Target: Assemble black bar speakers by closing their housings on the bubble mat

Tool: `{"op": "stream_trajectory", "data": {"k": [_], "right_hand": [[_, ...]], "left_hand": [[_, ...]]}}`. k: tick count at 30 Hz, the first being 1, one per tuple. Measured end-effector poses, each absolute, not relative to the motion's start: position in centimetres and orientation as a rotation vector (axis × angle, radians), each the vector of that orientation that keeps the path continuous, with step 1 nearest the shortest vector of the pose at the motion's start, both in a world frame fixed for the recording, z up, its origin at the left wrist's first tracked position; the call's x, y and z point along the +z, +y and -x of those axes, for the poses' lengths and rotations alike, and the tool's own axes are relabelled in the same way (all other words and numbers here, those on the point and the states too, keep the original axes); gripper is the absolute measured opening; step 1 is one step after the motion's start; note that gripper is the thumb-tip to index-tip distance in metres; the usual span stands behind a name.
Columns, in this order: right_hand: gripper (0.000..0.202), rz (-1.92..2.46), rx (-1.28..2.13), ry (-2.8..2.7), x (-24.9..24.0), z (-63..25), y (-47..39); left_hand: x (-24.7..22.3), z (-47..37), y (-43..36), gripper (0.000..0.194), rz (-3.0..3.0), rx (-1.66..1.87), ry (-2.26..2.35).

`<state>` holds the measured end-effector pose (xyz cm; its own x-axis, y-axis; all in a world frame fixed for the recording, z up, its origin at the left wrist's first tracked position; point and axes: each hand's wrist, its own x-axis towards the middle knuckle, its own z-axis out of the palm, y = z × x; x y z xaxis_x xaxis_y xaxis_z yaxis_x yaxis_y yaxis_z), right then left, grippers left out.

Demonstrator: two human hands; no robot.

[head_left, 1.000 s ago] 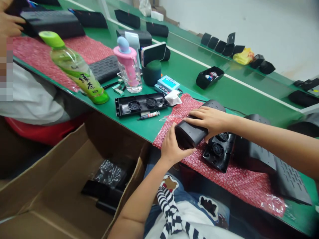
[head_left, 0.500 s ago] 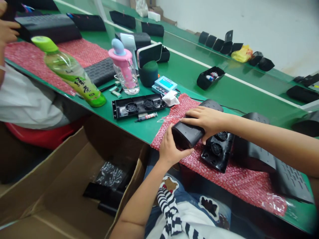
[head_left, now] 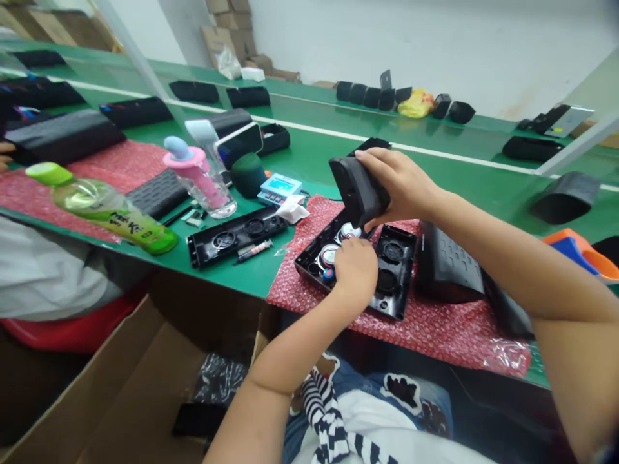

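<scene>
My right hand grips a black plastic speaker shell, tilted up on edge above the red bubble wrap. Below it lies an open black speaker housing with round speaker drivers showing silver backs. My left hand reaches into this housing beside the drivers, fingers bent and their tips hidden, so what they pinch cannot be made out. Just right of that hand a black panel with two round grilles lies on the wrap.
Further right sits a black perforated casing. To the left are another grille panel, a syringe, a blue meter, a pink-lidded cup and a green-capped bottle. An open cardboard box stands below the green table's edge.
The black speaker unit between both hands is now apart: my right hand has raised the shell, and my left hand has moved into the open housing. The camera view has shifted too.
</scene>
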<state>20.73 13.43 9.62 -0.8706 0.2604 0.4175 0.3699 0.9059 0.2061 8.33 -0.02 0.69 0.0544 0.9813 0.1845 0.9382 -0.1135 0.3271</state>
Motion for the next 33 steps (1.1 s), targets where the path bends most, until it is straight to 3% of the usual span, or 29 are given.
{"op": "stream_trajectory", "data": {"k": [10, 18, 33], "right_hand": [[0.109, 0.359, -0.377, -2.358, 7.0, -23.4, 13.0], [0.115, 0.460, -0.331, -2.456, 3.0, -22.2, 13.8], [0.113, 0.569, -0.335, -2.447, 3.3, -23.6, 14.0]], "left_hand": [[-0.6, -10.6, 1.3, 0.034, -2.027, 0.293, 2.336], [-1.2, -10.3, 2.4, 0.037, -2.108, 0.181, 2.274], [-1.9, -10.3, 2.6, 0.033, -2.182, 0.293, 2.255]]}}
